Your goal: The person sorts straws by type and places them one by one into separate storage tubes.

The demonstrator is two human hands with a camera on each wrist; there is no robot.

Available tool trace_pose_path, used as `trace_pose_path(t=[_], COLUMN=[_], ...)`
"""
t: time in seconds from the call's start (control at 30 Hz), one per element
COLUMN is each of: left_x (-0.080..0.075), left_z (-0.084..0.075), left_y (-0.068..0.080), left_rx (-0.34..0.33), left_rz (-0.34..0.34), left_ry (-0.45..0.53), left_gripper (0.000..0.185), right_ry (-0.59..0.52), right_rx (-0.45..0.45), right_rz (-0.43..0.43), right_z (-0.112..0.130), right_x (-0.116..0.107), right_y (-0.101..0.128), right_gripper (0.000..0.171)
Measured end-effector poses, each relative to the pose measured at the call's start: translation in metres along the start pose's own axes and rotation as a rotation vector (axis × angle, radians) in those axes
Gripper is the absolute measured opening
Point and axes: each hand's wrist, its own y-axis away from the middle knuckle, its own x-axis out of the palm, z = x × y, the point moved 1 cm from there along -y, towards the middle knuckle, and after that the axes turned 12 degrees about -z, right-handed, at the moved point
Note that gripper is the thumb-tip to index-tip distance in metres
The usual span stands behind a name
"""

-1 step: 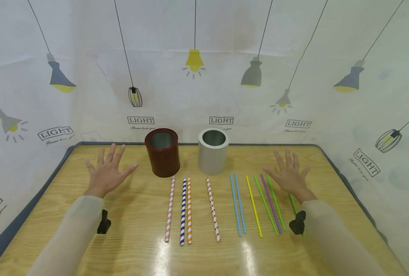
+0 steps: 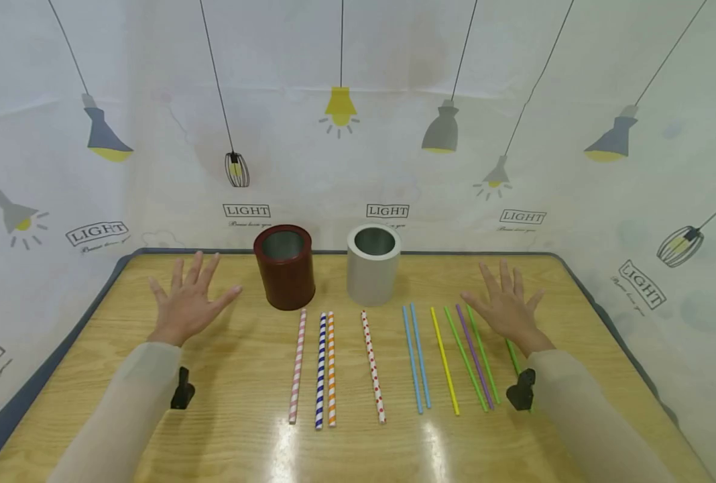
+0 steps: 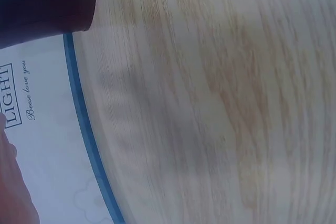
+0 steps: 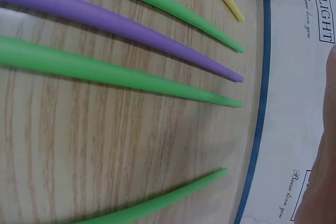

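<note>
My left hand [image 2: 186, 305], fingers spread and holding nothing, is over the left part of the table, left of a dark red cylindrical cup [image 2: 285, 275]. A white cup [image 2: 373, 272] stands beside that one. On the right, my right hand [image 2: 505, 308] is spread too, nearest a purple straw [image 2: 474, 355] and several green straws [image 2: 485, 355]; the wrist partly hides the rightmost green straw [image 4: 157, 203]. Patterned straws lie in the middle: pink-striped [image 2: 297, 365], blue-striped [image 2: 320, 372], orange-striped [image 2: 331, 369] and red-dotted [image 2: 373, 365].
Two light blue straws [image 2: 413, 359] and a yellow straw [image 2: 445, 362] lie between the dotted straw and the green ones. The wooden table [image 2: 237, 429] has a dark blue edge. Behind it hangs a white backdrop [image 2: 297, 161] printed with lamps.
</note>
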Motion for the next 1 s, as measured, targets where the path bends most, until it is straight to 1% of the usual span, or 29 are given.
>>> trace_pose_path(t=[0.17,0.27,0.33,0.4,0.47,0.5,0.57,0.67,0.73,0.83,0.93,1.0], left_x=[0.002,0.003,0.002,0.0,-0.003,-0.004,-0.006,-0.006,-0.005,-0.004,-0.002,-0.001], left_z=[-0.003,-0.008,-0.012,-0.018,-0.025,-0.029,-0.038,-0.049,-0.054,-0.059,-0.06,-0.06], left_y=[-0.002,-0.006,-0.01,-0.016,-0.023,-0.026,-0.034,-0.043,-0.047,-0.051,-0.052,-0.052], left_rx=[0.005,-0.001,-0.029,-0.078,-0.131,-0.161,-0.199,-0.246,-0.276,-0.323,-0.365,-0.394], left_rz=[-0.004,-0.011,-0.009,-0.018,-0.042,-0.056,-0.1,-0.155,-0.173,-0.175,-0.149,-0.129], left_ry=[0.019,0.09,0.197,0.345,0.493,0.555,0.651,0.749,0.806,0.882,0.92,0.942], left_gripper=[0.083,0.08,0.075,0.068,0.06,0.058,0.054,0.05,0.048,0.047,0.048,0.047], right_ry=[-0.006,-0.031,-0.098,-0.184,-0.292,-0.346,-0.425,-0.545,-0.613,-0.696,-0.726,-0.719], right_rx=[-0.002,-0.024,-0.041,-0.055,-0.049,-0.034,-0.015,0.023,0.036,0.069,0.091,0.114], right_rz=[-0.012,-0.045,-0.07,-0.097,-0.105,-0.097,-0.083,-0.033,-0.007,0.031,0.072,0.093], right_z=[-0.001,0.0,0.005,0.013,0.024,0.031,0.045,0.068,0.081,0.1,0.114,0.121], right_x=[0.0,0.001,0.001,0.0,-0.002,-0.003,-0.002,0.003,0.009,0.019,0.031,0.038], right_y=[0.001,0.002,0.004,0.005,0.007,0.008,0.012,0.018,0.023,0.028,0.032,0.035], right_gripper=[0.079,0.078,0.074,0.067,0.057,0.053,0.047,0.041,0.039,0.036,0.035,0.035])
